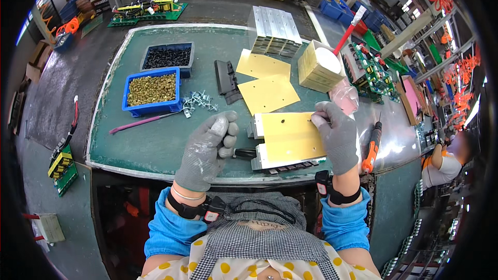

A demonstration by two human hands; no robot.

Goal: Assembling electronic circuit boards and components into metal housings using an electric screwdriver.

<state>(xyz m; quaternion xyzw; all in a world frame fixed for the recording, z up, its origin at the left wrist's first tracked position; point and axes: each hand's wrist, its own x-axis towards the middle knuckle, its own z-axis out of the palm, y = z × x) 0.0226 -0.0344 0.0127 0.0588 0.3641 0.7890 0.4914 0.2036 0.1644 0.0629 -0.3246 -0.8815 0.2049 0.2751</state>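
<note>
My left hand [210, 148], in a grey glove, hovers just left of a metal housing [258, 119]. Its fingers are curled in, and what they hold, if anything, is hidden. A yellow sheet [290, 137] with small holes lies over the housing. At the sheet's upper right corner is my right hand [338, 135], also gloved, with thumb and fingers closed on the edge. Black cables [245, 153] stick out from the housing toward my left hand. Loose bolts [199, 102] with metal clips lie beyond that hand, beside a pink pen-like tool [142, 123].
Behind are a blue bin of brass parts [151, 91], a bin of black screws [168, 57], a black part [226, 80], more yellow sheets [267, 93], stacked metal plates [274, 31] and a white tub with a brush [321, 65]. An orange electric screwdriver [372, 148] lies right.
</note>
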